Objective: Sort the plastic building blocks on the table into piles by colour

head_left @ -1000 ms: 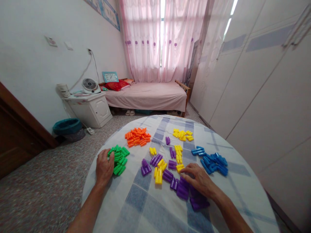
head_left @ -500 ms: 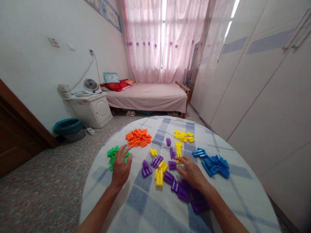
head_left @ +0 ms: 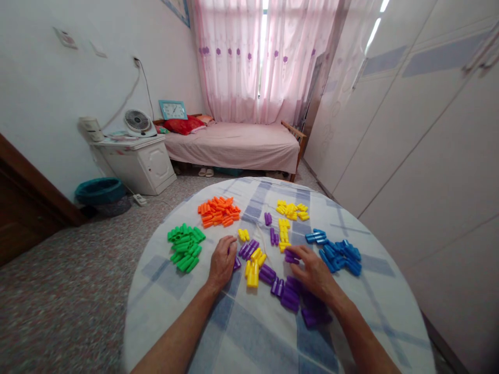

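Observation:
Coloured plastic blocks lie in piles on a round table (head_left: 241,337) with a blue-checked cloth. My left hand (head_left: 222,262) rests palm down over a purple block (head_left: 236,263) near the table's middle, fingers curled onto it. My right hand (head_left: 314,272) pinches a purple block (head_left: 290,256) at its fingertips, above the purple pile (head_left: 296,301). Mixed yellow and purple blocks (head_left: 255,265) lie between the hands. The green pile (head_left: 184,246) sits left, the orange pile (head_left: 219,211) far left, the yellow pile (head_left: 291,210) far middle, the blue pile (head_left: 338,253) right.
Beyond the table stand a pink-covered bed (head_left: 237,148), a white nightstand (head_left: 136,161) with a fan (head_left: 137,122), and a teal basin (head_left: 99,191) on the floor. White wardrobe doors (head_left: 409,130) line the right side. A dark wooden door (head_left: 23,208) stands left.
My left hand left the green pile and moved right onto a purple block at the middle. My right hand shifted slightly forward and closed on a purple block. The view tilted down a little.

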